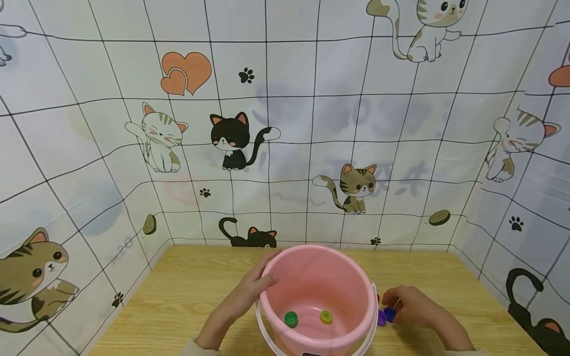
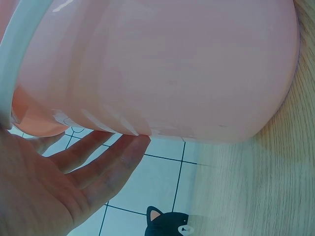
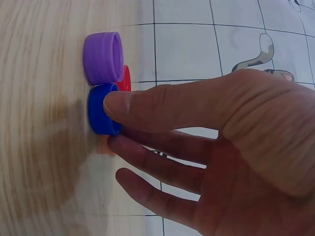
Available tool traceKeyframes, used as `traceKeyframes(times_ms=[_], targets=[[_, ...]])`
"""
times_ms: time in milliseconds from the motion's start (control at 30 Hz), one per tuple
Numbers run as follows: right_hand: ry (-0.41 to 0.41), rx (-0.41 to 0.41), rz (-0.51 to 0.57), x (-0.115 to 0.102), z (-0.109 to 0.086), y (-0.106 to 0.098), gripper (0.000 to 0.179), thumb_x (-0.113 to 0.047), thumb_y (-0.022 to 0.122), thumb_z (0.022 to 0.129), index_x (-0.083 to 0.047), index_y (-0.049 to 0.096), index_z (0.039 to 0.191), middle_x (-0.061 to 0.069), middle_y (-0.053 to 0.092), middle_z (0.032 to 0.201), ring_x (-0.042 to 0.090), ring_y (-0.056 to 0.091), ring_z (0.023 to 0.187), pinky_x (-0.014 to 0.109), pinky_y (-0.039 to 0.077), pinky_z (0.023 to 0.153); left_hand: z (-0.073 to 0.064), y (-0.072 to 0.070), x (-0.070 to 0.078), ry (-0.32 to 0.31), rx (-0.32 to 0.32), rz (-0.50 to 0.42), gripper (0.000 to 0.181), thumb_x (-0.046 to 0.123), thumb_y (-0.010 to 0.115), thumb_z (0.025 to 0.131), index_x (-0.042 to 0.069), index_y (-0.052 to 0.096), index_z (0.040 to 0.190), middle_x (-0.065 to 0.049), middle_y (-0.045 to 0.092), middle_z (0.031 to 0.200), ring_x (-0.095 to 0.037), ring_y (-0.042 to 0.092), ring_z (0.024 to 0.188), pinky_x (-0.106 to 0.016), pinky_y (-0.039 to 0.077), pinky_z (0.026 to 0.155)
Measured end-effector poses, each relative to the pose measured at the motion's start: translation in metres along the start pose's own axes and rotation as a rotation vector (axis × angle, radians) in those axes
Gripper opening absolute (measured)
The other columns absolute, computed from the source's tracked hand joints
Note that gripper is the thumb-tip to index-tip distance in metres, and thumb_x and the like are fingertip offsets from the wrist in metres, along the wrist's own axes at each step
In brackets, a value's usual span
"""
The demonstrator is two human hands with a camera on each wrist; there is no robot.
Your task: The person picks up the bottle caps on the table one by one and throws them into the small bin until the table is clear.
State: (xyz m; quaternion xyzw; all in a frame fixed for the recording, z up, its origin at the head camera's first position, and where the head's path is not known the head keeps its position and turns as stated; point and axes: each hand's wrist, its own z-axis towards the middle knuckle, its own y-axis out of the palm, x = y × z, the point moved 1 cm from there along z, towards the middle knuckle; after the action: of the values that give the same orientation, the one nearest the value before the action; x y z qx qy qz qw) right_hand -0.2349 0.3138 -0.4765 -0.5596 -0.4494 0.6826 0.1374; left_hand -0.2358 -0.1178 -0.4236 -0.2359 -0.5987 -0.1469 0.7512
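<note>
A pink bucket [image 1: 311, 277] stands on the wooden table, its white handle [image 1: 265, 335] hanging down at the near side. My left hand [image 1: 245, 294] holds the bucket's left rim, thumb over the edge and fingers along the outer wall. Inside, on the bottom, lie a green bottle cap [image 1: 291, 319] and a yellow bottle cap [image 1: 326, 317]. Right of the bucket, my right hand [image 1: 416, 307] pinches a blue bottle cap [image 3: 100, 115] between thumb and fingers, low at the tabletop. Beside it sits a purple bottle cap [image 3: 101, 59], with a red cap [image 3: 126, 78] partly hidden behind.
Part of an orange item [image 3: 104, 145] peeks out beyond the blue cap. The wooden table [image 1: 200, 267] meets a cat-print, grid-lined sheet [image 1: 289, 173] at the back and both sides.
</note>
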Motion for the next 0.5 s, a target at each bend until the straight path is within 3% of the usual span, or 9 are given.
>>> traceKeyframes(times_ms=[200,500], targets=[[-0.033,0.006,-0.05,0.0031,0.001,0.0034,0.034,0.009,0.075,0.061,-0.01,0.072,0.089,-0.004,0.069,0.087,0.003,0.059,0.078,0.024,0.052,0.067,-0.0007,-0.0005,0.0003,-0.002,-0.004,0.004,0.057,0.022,0.049,0.104,0.031,0.034,0.159,-0.019,0.044,0.156,-0.049,0.067,0.112,-0.056,0.06,0.091],[-0.021,0.002,-0.029,0.0042,0.0003,0.0075,0.033,0.01,0.072,0.061,-0.012,0.073,0.086,-0.006,0.065,0.083,0.002,0.052,0.073,0.021,0.044,0.063,-0.0003,-0.0009,-0.0007,0.005,-0.011,0.002,0.057,0.021,0.048,0.104,0.031,0.034,0.158,-0.019,0.044,0.156,-0.049,0.067,0.113,-0.057,0.059,0.091]])
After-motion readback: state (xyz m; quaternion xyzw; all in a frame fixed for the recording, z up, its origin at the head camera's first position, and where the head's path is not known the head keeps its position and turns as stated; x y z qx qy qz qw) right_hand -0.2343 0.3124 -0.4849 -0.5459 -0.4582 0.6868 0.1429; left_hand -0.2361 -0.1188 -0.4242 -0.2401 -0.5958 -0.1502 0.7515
